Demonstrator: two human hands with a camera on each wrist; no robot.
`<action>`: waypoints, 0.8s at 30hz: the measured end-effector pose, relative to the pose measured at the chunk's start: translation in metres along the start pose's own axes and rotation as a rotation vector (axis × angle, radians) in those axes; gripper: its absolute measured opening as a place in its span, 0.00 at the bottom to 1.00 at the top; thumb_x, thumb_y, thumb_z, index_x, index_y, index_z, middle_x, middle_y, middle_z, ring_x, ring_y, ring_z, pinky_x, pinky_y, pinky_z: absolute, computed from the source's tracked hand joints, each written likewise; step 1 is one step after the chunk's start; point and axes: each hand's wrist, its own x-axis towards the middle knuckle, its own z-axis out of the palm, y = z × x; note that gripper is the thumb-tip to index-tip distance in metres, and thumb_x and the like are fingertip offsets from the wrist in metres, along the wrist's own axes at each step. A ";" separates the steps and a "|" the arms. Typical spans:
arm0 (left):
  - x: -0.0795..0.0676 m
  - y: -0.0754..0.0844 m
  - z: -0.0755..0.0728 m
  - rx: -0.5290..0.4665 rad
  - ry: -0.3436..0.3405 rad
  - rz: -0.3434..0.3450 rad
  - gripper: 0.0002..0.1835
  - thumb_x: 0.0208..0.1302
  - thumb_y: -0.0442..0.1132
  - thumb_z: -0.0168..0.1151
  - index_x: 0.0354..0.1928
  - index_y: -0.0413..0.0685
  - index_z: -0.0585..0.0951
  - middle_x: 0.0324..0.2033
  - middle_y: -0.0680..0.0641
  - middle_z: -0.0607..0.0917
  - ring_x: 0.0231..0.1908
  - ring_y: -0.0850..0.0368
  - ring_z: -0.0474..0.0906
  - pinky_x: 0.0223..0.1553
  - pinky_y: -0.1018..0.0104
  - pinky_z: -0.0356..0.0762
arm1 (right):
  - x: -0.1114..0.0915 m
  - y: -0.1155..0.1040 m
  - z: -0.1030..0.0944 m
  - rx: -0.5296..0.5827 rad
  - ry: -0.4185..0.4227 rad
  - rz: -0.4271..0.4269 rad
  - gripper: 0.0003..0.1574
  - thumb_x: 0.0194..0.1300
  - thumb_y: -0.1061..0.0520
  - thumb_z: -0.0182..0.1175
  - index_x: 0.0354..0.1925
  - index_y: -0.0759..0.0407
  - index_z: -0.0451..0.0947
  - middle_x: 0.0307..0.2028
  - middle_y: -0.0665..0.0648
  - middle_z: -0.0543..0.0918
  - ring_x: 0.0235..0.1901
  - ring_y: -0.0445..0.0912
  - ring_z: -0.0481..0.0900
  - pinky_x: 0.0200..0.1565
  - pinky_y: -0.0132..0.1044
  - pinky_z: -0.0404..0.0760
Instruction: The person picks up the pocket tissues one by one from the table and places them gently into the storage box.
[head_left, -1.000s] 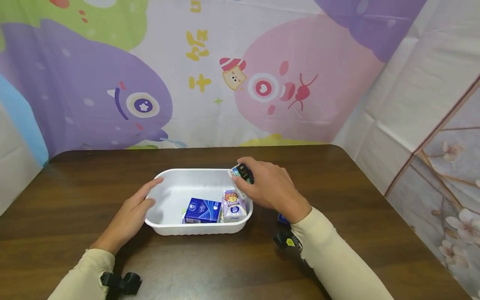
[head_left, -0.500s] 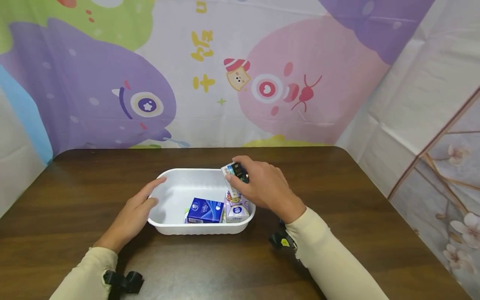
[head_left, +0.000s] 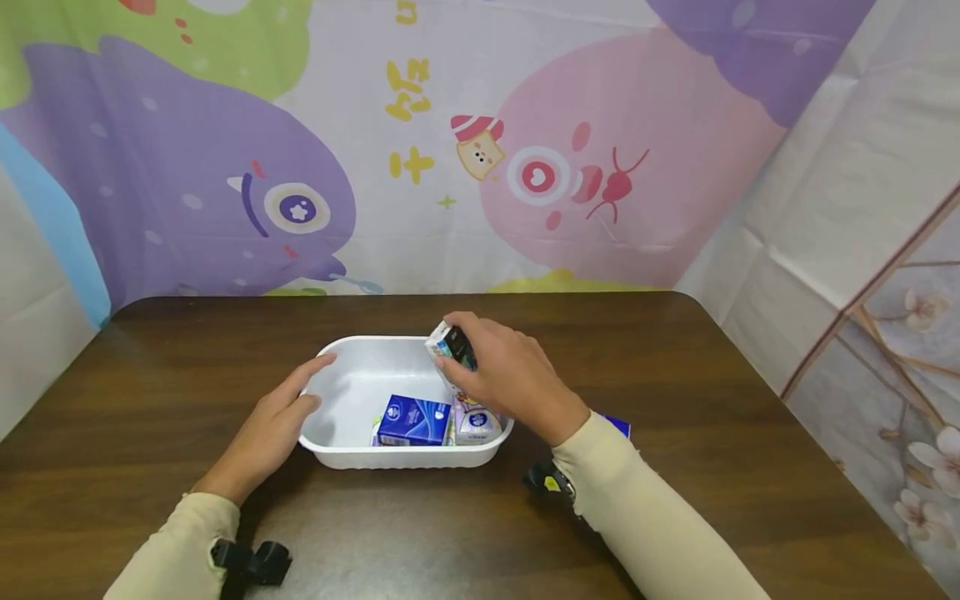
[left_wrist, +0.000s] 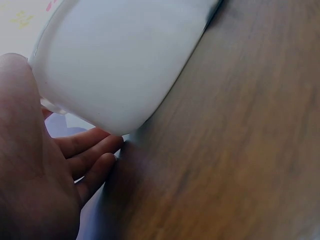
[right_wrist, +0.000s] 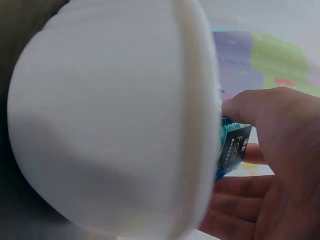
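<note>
A white plastic tub (head_left: 367, 457) stands on the table. Inside it lie a blue pocket tissue pack (head_left: 414, 420) and a purple-and-white cartoon pack (head_left: 477, 427), partly covered by the right hand in the head view. My left hand (head_left: 262, 429) grips the tub's left end, thumb over the rim and fingers (left_wrist: 95, 170) against the outer wall. My right hand (head_left: 510, 371) pinches a black, teal and white tissue pack (head_left: 457, 346) over the tub's right end. In the right wrist view, the tub's wall hides part of this tissue pack (right_wrist: 232, 145), which shows "Face" lettering.
A blue pack (head_left: 618, 426) lies on the table right of the tub, mostly behind the right wrist. Greenish packaging (head_left: 377, 429) peeks out beside the blue tissue pack in the tub. A cartoon-printed cloth (head_left: 405, 250) hangs behind the brown wooden table (head_left: 420, 533).
My right hand has moved left with the tissue pack, farther over the tub. More of the blue pack on the table shows now. My left hand stays at the tub's end.
</note>
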 end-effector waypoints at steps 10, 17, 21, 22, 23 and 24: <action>0.000 0.000 0.000 -0.005 -0.008 -0.015 0.29 0.77 0.38 0.42 0.77 0.59 0.61 0.76 0.39 0.58 0.73 0.36 0.53 0.66 0.29 0.53 | -0.002 -0.005 0.010 0.018 -0.006 -0.047 0.37 0.69 0.39 0.62 0.70 0.47 0.67 0.63 0.52 0.78 0.61 0.46 0.77 0.56 0.45 0.79; 0.000 -0.001 0.000 -0.010 -0.008 -0.017 0.29 0.76 0.37 0.42 0.77 0.59 0.61 0.76 0.40 0.57 0.73 0.36 0.53 0.66 0.30 0.53 | -0.002 -0.006 0.013 0.006 -0.019 -0.082 0.38 0.69 0.39 0.61 0.71 0.47 0.66 0.65 0.52 0.76 0.62 0.46 0.75 0.57 0.44 0.78; 0.000 -0.001 0.000 -0.006 -0.004 -0.012 0.29 0.76 0.37 0.42 0.77 0.58 0.61 0.76 0.40 0.58 0.73 0.36 0.53 0.66 0.30 0.53 | -0.003 -0.007 0.014 0.002 -0.018 -0.106 0.38 0.69 0.41 0.62 0.71 0.48 0.65 0.63 0.53 0.77 0.60 0.46 0.77 0.55 0.44 0.80; 0.000 -0.001 0.000 -0.005 -0.004 -0.013 0.29 0.76 0.37 0.42 0.77 0.59 0.61 0.76 0.40 0.58 0.73 0.36 0.53 0.66 0.30 0.53 | -0.003 -0.008 0.014 0.000 -0.017 -0.111 0.38 0.69 0.41 0.63 0.71 0.48 0.65 0.63 0.53 0.77 0.60 0.46 0.77 0.55 0.44 0.80; 0.000 0.000 0.000 -0.003 -0.003 -0.014 0.29 0.76 0.37 0.42 0.77 0.59 0.61 0.76 0.40 0.58 0.73 0.36 0.53 0.66 0.30 0.53 | -0.003 -0.008 0.014 0.000 -0.017 -0.115 0.38 0.69 0.42 0.63 0.71 0.48 0.65 0.63 0.53 0.77 0.60 0.46 0.78 0.55 0.44 0.80; 0.000 0.000 0.000 -0.002 -0.002 -0.015 0.29 0.76 0.37 0.42 0.77 0.59 0.62 0.76 0.40 0.58 0.73 0.36 0.53 0.66 0.30 0.53 | -0.003 -0.009 0.015 -0.005 -0.017 -0.118 0.38 0.69 0.42 0.63 0.72 0.48 0.65 0.63 0.53 0.77 0.59 0.46 0.78 0.54 0.44 0.80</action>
